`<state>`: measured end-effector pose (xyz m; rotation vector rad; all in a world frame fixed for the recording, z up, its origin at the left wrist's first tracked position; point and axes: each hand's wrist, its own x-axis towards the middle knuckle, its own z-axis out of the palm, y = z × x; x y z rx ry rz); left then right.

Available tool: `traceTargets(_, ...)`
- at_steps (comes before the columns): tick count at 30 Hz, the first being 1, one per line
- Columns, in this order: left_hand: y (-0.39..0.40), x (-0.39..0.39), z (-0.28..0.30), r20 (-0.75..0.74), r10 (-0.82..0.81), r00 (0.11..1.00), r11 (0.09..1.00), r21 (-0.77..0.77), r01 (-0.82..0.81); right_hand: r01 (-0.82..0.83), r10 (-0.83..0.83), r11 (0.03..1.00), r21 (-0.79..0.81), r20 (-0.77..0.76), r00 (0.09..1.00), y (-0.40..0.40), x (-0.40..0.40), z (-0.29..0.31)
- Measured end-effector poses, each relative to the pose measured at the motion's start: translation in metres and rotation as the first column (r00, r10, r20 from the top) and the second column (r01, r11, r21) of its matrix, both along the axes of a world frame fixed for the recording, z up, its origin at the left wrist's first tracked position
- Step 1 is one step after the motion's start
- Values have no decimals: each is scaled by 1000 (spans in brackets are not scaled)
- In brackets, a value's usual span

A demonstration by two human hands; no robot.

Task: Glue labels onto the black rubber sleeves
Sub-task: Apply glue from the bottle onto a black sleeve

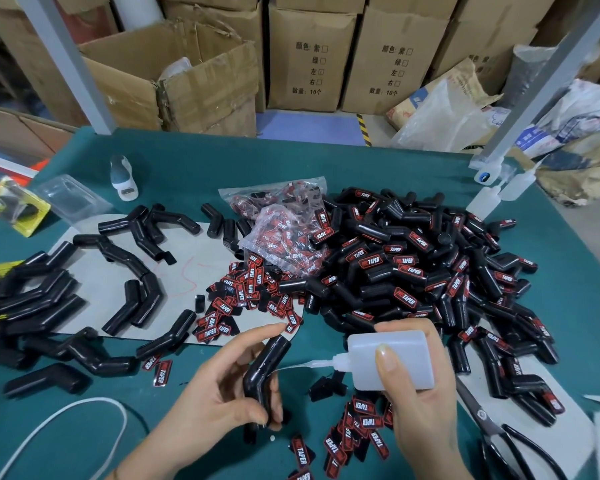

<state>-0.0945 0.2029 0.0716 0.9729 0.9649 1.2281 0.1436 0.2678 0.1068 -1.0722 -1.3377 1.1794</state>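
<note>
While the left hand grips a bent black rubber sleeve upright, fingers and thumb curled round its lower leg, the right hand is clamped on a translucent glue bottle laid sideways, its thin nozzle pointing at the upper leg of the sleeve and just about touching it. To do this step well, I would keep the squeeze light so only a small bead lands on the flat face where the label will sit, hold the sleeve steady with that face turned toward the nozzle, and keep the fingertips off the wet spot.

Loose red-and-black labels lie on the green worktop just below and between the hands, within easy reach for the next pick. Scissors rest near the right wrist, and a white cord loops at the left.

Farther out, a second scatter of labels spreads over a grey mat, with unlabelled sleeves strewn to the left and a large heap of labelled sleeves to the right. Bags of labels sit between them. Beyond the worktop stand cardboard boxes.
</note>
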Motion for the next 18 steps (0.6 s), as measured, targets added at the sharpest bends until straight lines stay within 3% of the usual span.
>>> traceTargets(18, -1, -1, 3, -69, -2, 998, 1000, -12, 1, 21, -21, 1000, -1, -18, 1000, 0, 1, -1)
